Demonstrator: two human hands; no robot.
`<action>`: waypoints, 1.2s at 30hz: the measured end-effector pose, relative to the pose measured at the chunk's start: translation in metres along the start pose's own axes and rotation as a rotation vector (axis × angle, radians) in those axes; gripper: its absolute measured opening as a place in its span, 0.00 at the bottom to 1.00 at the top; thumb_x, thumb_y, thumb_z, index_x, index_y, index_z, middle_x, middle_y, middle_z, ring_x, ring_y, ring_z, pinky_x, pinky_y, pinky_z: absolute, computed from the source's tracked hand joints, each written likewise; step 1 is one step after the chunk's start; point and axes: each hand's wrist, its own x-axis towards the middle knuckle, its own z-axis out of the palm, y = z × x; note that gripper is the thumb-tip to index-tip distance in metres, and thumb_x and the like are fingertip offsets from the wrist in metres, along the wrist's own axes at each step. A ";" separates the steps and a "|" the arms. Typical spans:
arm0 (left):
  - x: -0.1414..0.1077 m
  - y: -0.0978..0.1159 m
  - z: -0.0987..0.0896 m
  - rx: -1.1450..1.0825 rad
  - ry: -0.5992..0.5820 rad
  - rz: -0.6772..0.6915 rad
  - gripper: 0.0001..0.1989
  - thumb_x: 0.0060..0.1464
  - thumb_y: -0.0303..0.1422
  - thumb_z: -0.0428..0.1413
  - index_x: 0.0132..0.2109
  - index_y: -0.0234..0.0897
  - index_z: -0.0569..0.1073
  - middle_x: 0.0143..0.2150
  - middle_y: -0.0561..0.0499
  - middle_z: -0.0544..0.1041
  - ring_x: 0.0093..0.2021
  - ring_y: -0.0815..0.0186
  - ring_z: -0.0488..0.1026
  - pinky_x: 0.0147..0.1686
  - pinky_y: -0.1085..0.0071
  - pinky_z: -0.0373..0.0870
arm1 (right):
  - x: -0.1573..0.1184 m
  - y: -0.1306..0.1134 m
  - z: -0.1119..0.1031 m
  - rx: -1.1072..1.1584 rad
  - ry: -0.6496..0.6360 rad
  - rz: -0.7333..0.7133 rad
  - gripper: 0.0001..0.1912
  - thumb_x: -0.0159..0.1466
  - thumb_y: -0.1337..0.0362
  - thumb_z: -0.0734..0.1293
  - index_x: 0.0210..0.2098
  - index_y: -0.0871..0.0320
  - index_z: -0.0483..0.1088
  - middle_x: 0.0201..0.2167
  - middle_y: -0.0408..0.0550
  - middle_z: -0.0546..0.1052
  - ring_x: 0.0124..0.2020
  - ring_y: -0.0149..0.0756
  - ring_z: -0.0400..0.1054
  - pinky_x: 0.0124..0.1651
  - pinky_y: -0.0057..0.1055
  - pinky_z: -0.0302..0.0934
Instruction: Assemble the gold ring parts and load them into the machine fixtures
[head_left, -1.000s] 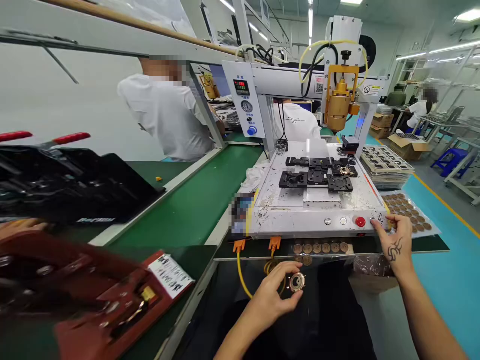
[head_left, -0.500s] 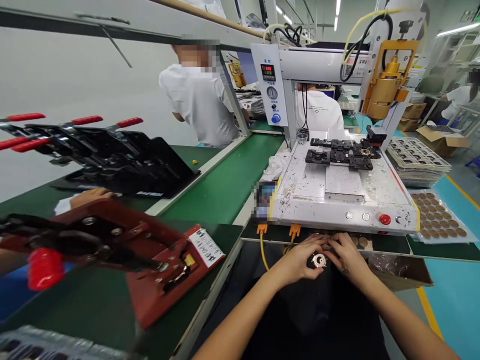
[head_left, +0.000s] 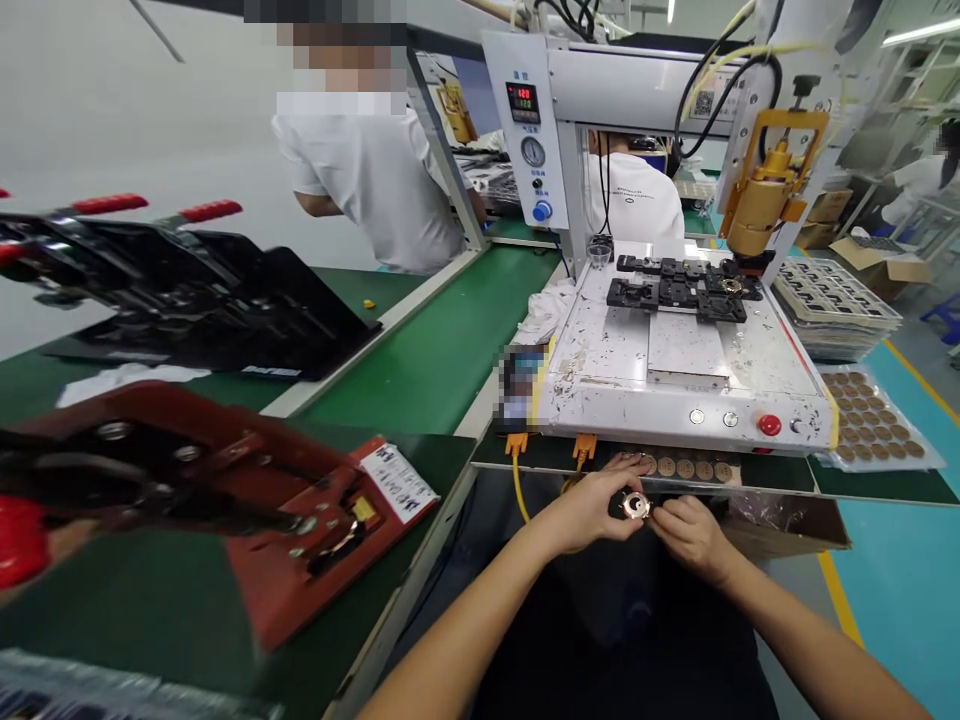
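My left hand holds a rose-gold watch case between thumb and fingers, its round face turned toward me. Close against the case's right edge, the thumb and fingers of my right hand are pinched together. What they hold, if anything, is too small to make out. Just beyond my hands, a strip of round brown discs lies along the bench edge below the machine.
A white press machine with black fixtures stands ahead. To its right lies a sheet of brown discs. A red hand press and a black clamp fixture occupy the left bench. An open carton sits below right.
My right hand has drawn back from the disc strip to the watch case's right edge, uncovering more discs. The left hand keeps the case. The view has shifted slightly.
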 end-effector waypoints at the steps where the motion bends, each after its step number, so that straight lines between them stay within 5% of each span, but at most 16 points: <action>1: -0.001 0.000 0.001 0.019 0.003 -0.007 0.15 0.49 0.25 0.68 0.44 0.43 0.78 0.69 0.44 0.75 0.75 0.51 0.63 0.76 0.48 0.50 | -0.003 -0.008 -0.003 0.025 0.003 0.021 0.13 0.76 0.67 0.63 0.49 0.51 0.80 0.40 0.50 0.85 0.40 0.40 0.79 0.38 0.36 0.69; 5: -0.002 0.001 0.012 0.181 0.042 0.004 0.16 0.49 0.25 0.68 0.45 0.41 0.76 0.69 0.43 0.75 0.76 0.45 0.59 0.76 0.35 0.37 | -0.006 -0.028 -0.030 0.073 0.116 0.292 0.11 0.77 0.65 0.61 0.47 0.55 0.76 0.41 0.54 0.83 0.40 0.42 0.79 0.40 0.37 0.72; 7: -0.002 0.004 0.019 0.225 0.099 0.046 0.16 0.49 0.25 0.68 0.45 0.41 0.76 0.67 0.42 0.76 0.77 0.44 0.58 0.75 0.35 0.38 | 0.000 -0.033 -0.049 0.077 0.180 0.455 0.10 0.78 0.64 0.61 0.48 0.56 0.74 0.37 0.52 0.82 0.34 0.40 0.78 0.36 0.34 0.72; 11: -0.011 0.023 0.033 0.087 0.274 0.049 0.17 0.51 0.25 0.66 0.49 0.40 0.77 0.62 0.41 0.79 0.69 0.46 0.69 0.71 0.44 0.60 | 0.023 -0.046 -0.080 0.304 0.219 0.760 0.12 0.75 0.56 0.67 0.49 0.56 0.77 0.31 0.47 0.80 0.25 0.35 0.72 0.28 0.30 0.68; 15: -0.029 0.046 0.047 -0.511 0.332 -0.188 0.18 0.56 0.30 0.66 0.53 0.38 0.75 0.48 0.45 0.84 0.48 0.56 0.83 0.53 0.58 0.79 | 0.045 -0.064 -0.089 0.683 0.258 0.992 0.18 0.65 0.47 0.75 0.41 0.56 0.79 0.30 0.47 0.81 0.23 0.33 0.68 0.27 0.31 0.67; 18: -0.041 0.059 0.053 -0.955 0.365 -0.333 0.23 0.51 0.33 0.73 0.52 0.37 0.74 0.45 0.46 0.84 0.44 0.57 0.85 0.48 0.61 0.82 | 0.055 -0.071 -0.087 0.814 0.222 1.042 0.19 0.61 0.47 0.78 0.36 0.56 0.77 0.25 0.44 0.79 0.20 0.31 0.65 0.25 0.31 0.64; 21: -0.049 0.068 0.053 -1.119 0.416 -0.398 0.29 0.46 0.31 0.77 0.53 0.36 0.76 0.48 0.43 0.85 0.49 0.55 0.85 0.53 0.61 0.81 | 0.059 -0.073 -0.086 0.878 0.173 1.037 0.19 0.62 0.47 0.78 0.36 0.56 0.76 0.23 0.42 0.77 0.20 0.31 0.65 0.26 0.30 0.63; 27: -0.056 0.085 0.048 -1.256 0.424 -0.422 0.23 0.58 0.40 0.70 0.56 0.31 0.79 0.49 0.38 0.86 0.51 0.52 0.84 0.57 0.53 0.80 | 0.056 -0.076 -0.091 0.900 0.074 1.011 0.18 0.68 0.48 0.73 0.36 0.56 0.73 0.20 0.40 0.74 0.22 0.31 0.65 0.30 0.30 0.60; 36: -0.059 0.093 0.056 -1.213 0.421 -0.351 0.23 0.60 0.43 0.68 0.57 0.35 0.79 0.52 0.39 0.85 0.58 0.48 0.81 0.63 0.49 0.76 | 0.046 -0.087 -0.104 1.003 -0.017 1.063 0.20 0.70 0.46 0.71 0.34 0.55 0.68 0.20 0.38 0.68 0.21 0.31 0.58 0.28 0.30 0.52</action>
